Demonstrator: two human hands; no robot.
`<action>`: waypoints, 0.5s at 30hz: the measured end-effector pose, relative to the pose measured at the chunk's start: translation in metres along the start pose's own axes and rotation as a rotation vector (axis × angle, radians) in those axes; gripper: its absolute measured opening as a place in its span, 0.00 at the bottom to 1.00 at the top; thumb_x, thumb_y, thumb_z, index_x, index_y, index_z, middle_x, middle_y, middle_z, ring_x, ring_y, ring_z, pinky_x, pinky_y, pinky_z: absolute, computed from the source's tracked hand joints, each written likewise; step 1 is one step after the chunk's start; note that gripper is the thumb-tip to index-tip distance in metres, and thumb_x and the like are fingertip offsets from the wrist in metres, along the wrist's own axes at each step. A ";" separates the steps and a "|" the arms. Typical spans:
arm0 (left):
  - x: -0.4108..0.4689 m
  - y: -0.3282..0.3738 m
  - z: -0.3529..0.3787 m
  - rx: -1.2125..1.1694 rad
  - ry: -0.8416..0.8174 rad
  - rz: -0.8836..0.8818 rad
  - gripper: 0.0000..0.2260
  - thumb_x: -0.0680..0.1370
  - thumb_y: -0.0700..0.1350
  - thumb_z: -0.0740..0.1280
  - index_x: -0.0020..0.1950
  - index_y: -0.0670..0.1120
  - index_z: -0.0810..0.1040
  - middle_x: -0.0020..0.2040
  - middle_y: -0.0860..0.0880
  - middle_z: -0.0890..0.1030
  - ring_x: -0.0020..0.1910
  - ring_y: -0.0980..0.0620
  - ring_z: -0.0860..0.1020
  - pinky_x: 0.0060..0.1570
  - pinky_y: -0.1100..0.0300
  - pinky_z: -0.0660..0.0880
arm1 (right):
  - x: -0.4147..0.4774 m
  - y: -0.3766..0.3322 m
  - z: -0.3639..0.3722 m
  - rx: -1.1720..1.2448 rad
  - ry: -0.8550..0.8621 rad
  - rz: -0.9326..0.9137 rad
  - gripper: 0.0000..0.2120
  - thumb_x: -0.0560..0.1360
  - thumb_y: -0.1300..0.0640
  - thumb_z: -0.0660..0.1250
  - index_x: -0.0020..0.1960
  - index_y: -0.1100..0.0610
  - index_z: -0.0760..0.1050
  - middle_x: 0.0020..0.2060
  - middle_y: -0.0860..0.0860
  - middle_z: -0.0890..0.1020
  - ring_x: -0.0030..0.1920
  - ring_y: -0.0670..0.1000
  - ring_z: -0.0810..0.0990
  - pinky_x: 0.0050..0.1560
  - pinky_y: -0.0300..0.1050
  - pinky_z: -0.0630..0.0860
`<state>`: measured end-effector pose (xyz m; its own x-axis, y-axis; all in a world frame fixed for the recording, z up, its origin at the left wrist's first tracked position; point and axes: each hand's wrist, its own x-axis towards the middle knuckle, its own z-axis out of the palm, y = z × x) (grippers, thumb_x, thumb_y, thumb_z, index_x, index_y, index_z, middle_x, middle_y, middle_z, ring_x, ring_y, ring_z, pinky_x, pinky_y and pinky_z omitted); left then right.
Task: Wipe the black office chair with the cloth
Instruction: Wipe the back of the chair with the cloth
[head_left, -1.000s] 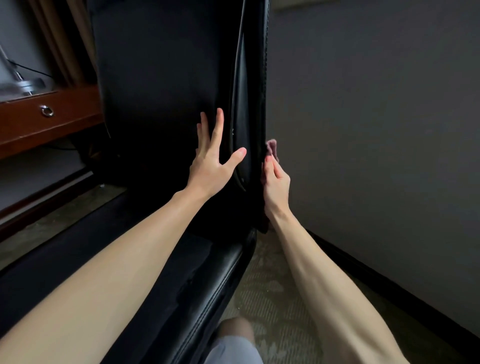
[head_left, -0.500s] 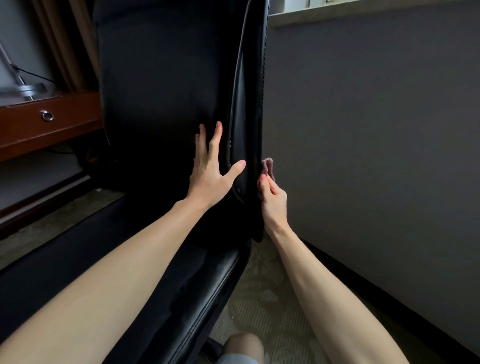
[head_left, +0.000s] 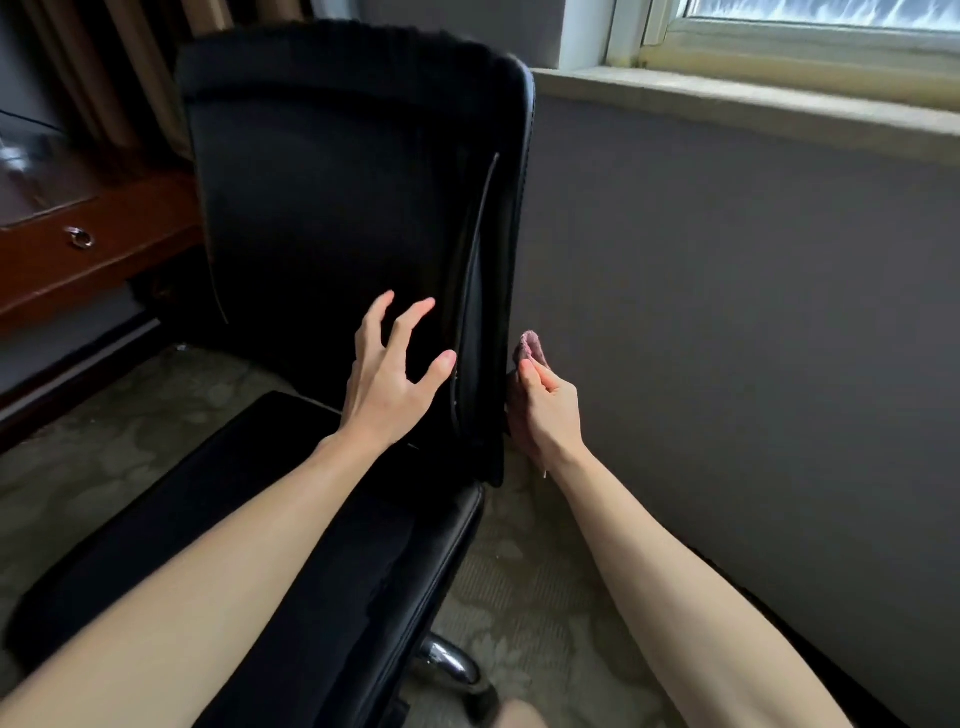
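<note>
The black office chair (head_left: 332, 197) fills the middle of the head view, backrest upright and seat reaching toward me. My left hand (head_left: 390, 376) is in front of the backrest's lower right part, fingers spread and slightly bent, holding nothing. My right hand (head_left: 545, 410) is at the backrest's right edge, low down. It grips a small pink cloth (head_left: 530, 347), whose tip sticks up above the fingers. Most of the cloth is hidden in the hand and behind the chair edge.
A grey wall (head_left: 727, 312) stands close on the right under a window sill (head_left: 753, 104). A wooden desk with a ring-pull drawer (head_left: 80, 238) is at the left. Patterned carpet (head_left: 519, 597) covers the floor, and the chair's chrome base (head_left: 447, 660) shows below the seat.
The view has pulled back and up, showing the whole backrest and the window. My left hand's fingers have lifted and curled slightly off the backrest. My right hand has slid lower along the edge.
</note>
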<state>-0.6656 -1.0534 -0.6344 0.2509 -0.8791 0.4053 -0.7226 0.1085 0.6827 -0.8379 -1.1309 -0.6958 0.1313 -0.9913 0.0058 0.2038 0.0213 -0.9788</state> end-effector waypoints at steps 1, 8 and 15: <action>0.001 0.011 -0.009 -0.006 -0.024 -0.025 0.25 0.79 0.57 0.66 0.74 0.65 0.61 0.79 0.57 0.50 0.78 0.53 0.53 0.66 0.47 0.64 | -0.004 -0.015 0.001 -0.025 0.005 0.029 0.18 0.77 0.44 0.66 0.64 0.50 0.79 0.65 0.34 0.76 0.63 0.41 0.75 0.70 0.48 0.67; 0.007 0.094 -0.078 -0.015 -0.162 -0.160 0.25 0.79 0.58 0.64 0.74 0.68 0.60 0.79 0.58 0.49 0.78 0.51 0.52 0.71 0.38 0.63 | -0.054 -0.154 0.013 -0.100 -0.012 0.146 0.16 0.81 0.49 0.64 0.68 0.50 0.75 0.65 0.33 0.74 0.65 0.32 0.70 0.70 0.37 0.66; 0.014 0.165 -0.154 -0.074 -0.187 -0.253 0.25 0.79 0.57 0.65 0.74 0.67 0.62 0.80 0.54 0.52 0.78 0.51 0.53 0.70 0.46 0.64 | -0.106 -0.277 0.046 -0.131 -0.116 0.339 0.21 0.82 0.47 0.62 0.56 0.66 0.80 0.51 0.69 0.82 0.43 0.63 0.84 0.47 0.59 0.81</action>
<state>-0.6820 -0.9764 -0.4225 0.2895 -0.9516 0.1029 -0.6014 -0.0972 0.7930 -0.8633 -1.0257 -0.4159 0.2803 -0.9096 -0.3067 0.0055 0.3211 -0.9470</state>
